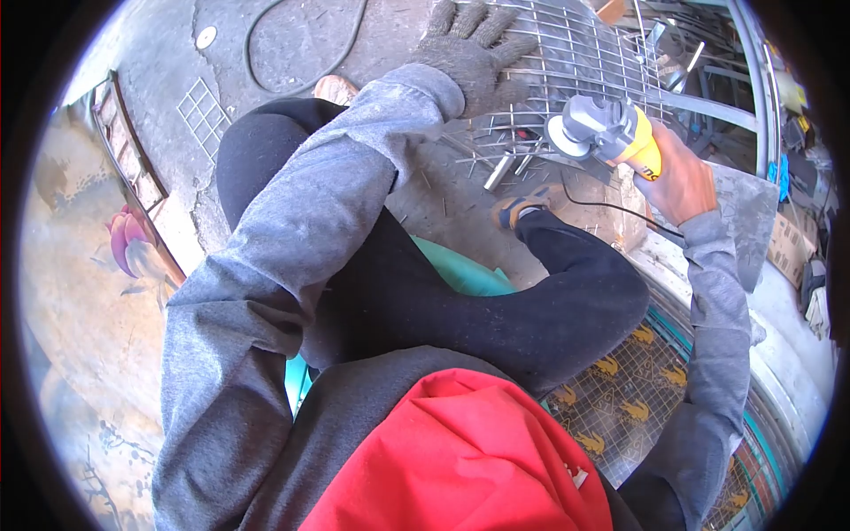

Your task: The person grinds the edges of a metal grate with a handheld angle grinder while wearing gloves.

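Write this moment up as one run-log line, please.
left hand: gloved, spread over wire mesh | right hand: bare, gripping angle grinder | black cord: running toward right wrist

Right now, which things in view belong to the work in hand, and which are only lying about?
In the work:
angle grinder, held in the right hand
large wire mesh, partly covered by the gloved left hand

Apparently lying about:
looped hose or cable
small mesh piece
pale disc
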A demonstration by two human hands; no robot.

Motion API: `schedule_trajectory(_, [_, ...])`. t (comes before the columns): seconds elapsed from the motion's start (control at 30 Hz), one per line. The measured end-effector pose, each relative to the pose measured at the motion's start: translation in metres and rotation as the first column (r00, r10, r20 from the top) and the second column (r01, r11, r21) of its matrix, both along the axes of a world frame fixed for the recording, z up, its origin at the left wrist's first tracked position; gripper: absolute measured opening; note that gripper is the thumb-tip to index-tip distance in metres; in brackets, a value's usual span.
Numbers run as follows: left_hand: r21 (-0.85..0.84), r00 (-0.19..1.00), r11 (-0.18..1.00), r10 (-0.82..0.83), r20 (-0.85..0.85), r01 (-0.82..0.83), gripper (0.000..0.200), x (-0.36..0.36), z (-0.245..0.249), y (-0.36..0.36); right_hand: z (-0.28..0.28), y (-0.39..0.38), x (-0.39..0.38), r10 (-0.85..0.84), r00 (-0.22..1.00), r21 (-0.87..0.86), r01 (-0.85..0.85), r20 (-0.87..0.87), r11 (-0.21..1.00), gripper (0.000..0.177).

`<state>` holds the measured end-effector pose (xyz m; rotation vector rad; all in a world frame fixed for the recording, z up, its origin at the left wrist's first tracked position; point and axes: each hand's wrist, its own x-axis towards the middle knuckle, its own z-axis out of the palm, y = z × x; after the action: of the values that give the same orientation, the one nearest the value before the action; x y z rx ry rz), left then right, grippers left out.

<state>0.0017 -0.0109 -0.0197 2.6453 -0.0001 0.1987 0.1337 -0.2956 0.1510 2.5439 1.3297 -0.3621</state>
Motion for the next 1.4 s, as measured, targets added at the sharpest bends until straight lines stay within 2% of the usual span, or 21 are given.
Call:
schedule_trajectory(0.1, [-0.012, 0.999, 1.000, -0.013, -0.032, 0.012, 0.077, -0.002, 0.006, 0.001, 0.002, -0.018, 0.009, -0.035, 0.998, -0.005, 0.036, 0.060, 0.999, 0.064])
schedule_trajectory(0.17, [-0.012, 1.000, 1.000, -0.006, -0.028, 0.006, 0.077, 0.001, 0.001, -0.001, 0.006, -0.028, 0.017, -0.101, 0.989, -0.080, 0.109, 0.104, 0.991, 0.065])
schedule_trajectory(0.4, [0.058, 0.997, 0.998, -0.011, -0.070, 0.015, 0.078, 0.003, 0.012, -0.001, 0.004, -0.018, 0.009, -0.157, 0.986, -0.089, 0.162, 0.061, 0.983, 0.065])
schedule_trajectory(0.47, [0.049, 0.998, 0.999, -0.021, -0.067, 0.024, 0.078, 0.001, 0.013, 0.000, 0.001, -0.013, 0.006, -0.112, 0.993, -0.027, 0.113, 0.023, 0.993, 0.066])
schedule_trajectory(0.6, [0.063, 0.999, 0.998, -0.022, -0.040, 0.025, 0.079, 0.002, 0.007, 0.001, -0.002, -0.019, 0.013, -0.086, 0.996, -0.019, 0.087, 0.031, 0.996, 0.067])
schedule_trajectory(0.67, [0.056, 0.998, 0.998, -0.026, -0.057, 0.029, 0.079, 0.003, 0.007, 0.002, 0.000, -0.021, 0.017, -0.148, 0.989, -0.062, 0.149, 0.023, 0.987, 0.067])
schedule_trajectory(0.87, [0.040, 0.998, 0.999, -0.030, -0.048, 0.032, 0.079, 0.003, 0.007, 0.001, 0.005, -0.004, 0.012, -0.123, 0.992, -0.118, 0.125, 0.022, 0.985, 0.064])
schedule_trajectory(1.2, [-0.007, 0.996, 0.999, -0.034, -0.076, 0.034, 0.078, 0.002, 0.017, 0.003, 0.003, -0.024, 0.026, -0.135, 0.989, -0.092, 0.140, 0.061, 0.986, 0.065])
schedule_trajectory(1.4, [0.020, 0.998, 0.999, -0.036, -0.060, 0.038, 0.077, 0.001, 0.013, 0.003, 0.004, -0.011, 0.020, -0.110, 0.994, -0.091, 0.110, 0.009, 0.990, 0.063])
